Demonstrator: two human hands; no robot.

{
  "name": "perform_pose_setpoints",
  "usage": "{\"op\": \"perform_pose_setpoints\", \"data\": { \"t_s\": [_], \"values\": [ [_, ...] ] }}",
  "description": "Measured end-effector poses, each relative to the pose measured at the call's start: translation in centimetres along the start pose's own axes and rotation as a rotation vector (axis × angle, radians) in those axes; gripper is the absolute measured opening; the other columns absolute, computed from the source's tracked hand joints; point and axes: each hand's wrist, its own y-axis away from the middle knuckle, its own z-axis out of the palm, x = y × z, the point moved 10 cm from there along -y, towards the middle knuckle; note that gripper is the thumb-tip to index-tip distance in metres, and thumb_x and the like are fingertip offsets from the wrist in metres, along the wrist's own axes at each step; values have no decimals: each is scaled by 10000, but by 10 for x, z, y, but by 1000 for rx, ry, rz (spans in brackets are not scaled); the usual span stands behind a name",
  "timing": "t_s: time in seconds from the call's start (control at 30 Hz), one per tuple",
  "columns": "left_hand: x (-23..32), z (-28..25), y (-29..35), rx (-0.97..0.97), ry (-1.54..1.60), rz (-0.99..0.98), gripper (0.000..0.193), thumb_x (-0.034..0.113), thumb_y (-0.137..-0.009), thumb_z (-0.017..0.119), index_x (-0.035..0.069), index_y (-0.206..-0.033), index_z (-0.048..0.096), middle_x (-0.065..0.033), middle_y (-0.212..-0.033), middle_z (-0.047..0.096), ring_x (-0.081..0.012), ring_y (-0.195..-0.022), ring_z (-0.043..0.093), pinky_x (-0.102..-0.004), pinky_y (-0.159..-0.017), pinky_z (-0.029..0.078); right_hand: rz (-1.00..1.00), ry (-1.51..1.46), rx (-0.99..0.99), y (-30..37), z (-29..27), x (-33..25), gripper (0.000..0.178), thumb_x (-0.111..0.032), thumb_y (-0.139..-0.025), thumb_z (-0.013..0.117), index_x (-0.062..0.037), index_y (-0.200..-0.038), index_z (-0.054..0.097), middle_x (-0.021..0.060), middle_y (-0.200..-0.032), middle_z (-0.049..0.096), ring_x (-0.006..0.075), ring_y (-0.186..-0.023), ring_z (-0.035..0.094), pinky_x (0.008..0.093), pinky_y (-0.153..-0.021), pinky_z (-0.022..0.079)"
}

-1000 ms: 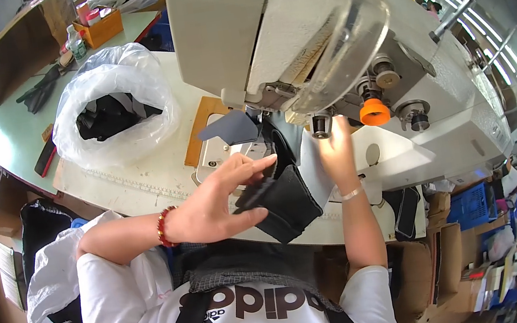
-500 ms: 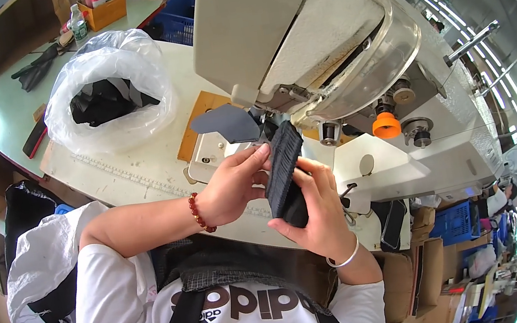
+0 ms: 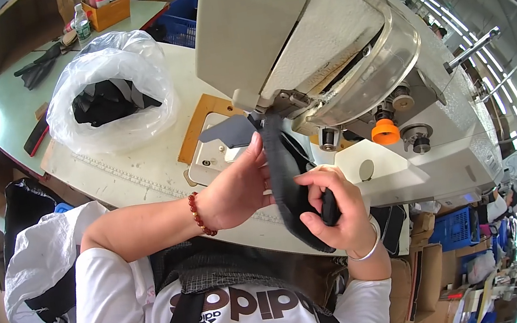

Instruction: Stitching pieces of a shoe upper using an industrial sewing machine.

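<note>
In front of the sewing machine (image 3: 266, 33), a black fabric piece (image 3: 289, 190) with a ribbed-looking band hangs upright between my hands, somewhat smeared by motion. My left hand (image 3: 239, 188) grips its left edge near the top, thumb up along it and fingers partly hidden behind. Lower on the right side, my right hand (image 3: 339, 206) is closed, its curled fingers and thumb pinching a dark fold of the same piece. Beyond the fabric's upper end, a grey flat piece (image 3: 227, 131) lies at the machine's sewing area, close to my left thumb.
On the white table (image 3: 140, 172), a clear plastic bag (image 3: 113, 129) holds black and grey pieces. An orange knob (image 3: 386, 132) juts from the machine. Farther left are a red-and-black tool (image 3: 36, 134), a bottle (image 3: 81, 22) and a wooden box (image 3: 107, 11). Blue crates (image 3: 452, 226) stand at right.
My right hand has shifted right and slightly down, and its fingers have curled in on a fold. The fabric has turned and opened out longer. My left hand has barely moved.
</note>
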Motion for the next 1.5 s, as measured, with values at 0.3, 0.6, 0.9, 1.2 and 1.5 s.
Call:
{"op": "perform_pose_setpoints", "data": {
  "t_s": [0.3, 0.6, 0.9, 1.2, 1.5],
  "values": [
    [-1, 4, 0, 89, -132, -14, 694, 697, -1077, 329, 182, -1491, 543, -21, -1469, 610, -205, -1370, 560, -452, -1150, 444, -99, -57, -98, -5, 4, -7, 462, -343, -884, 746, -38, -1221, 663, 46, -845, 579, 222, -777, 560, 366, -858, 409],
    [5, 12, 19, -204, -182, 254, 778, 532, -1060, 565, 54, -1626, 325, -102, -1532, 545, -198, -1446, 484, -394, -1217, 379, 479, -145, 419, 30, -19, 106, 492, -356, -1121, 429, 53, -1368, 547, 132, -1201, 598, 257, -1166, 558, 403, -1095, 410],
    [13, -11, 14, 237, -880, 401, 825, -10, -904, 791, -26, -1593, 337, -144, -1471, 540, -177, -1353, 557, -324, -1125, 471, 580, -649, 313, 10, 29, 135, 190, -124, -1050, 671, 45, -1120, 722, 14, -1011, 725, 66, -903, 626, 240, -825, 486],
    [66, 15, 41, 309, -1129, 630, 744, -153, -838, 675, -15, -1530, 438, -160, -1391, 631, -216, -1344, 594, -335, -1131, 453, 553, -341, 439, 12, -8, 144, 122, -98, -1024, 686, 19, -1054, 672, 22, -945, 702, 100, -869, 638, 274, -805, 505],
    [67, 7, 74, 250, -1663, 590, 772, -216, -588, 594, 136, -1250, 775, -84, -915, 496, -255, -855, 557, -331, -786, 496, 706, -161, 338, 25, 21, 199, 165, -86, -1031, 605, 50, -1119, 634, 101, -1026, 670, 193, -948, 647, 340, -864, 524]
  ]
}}
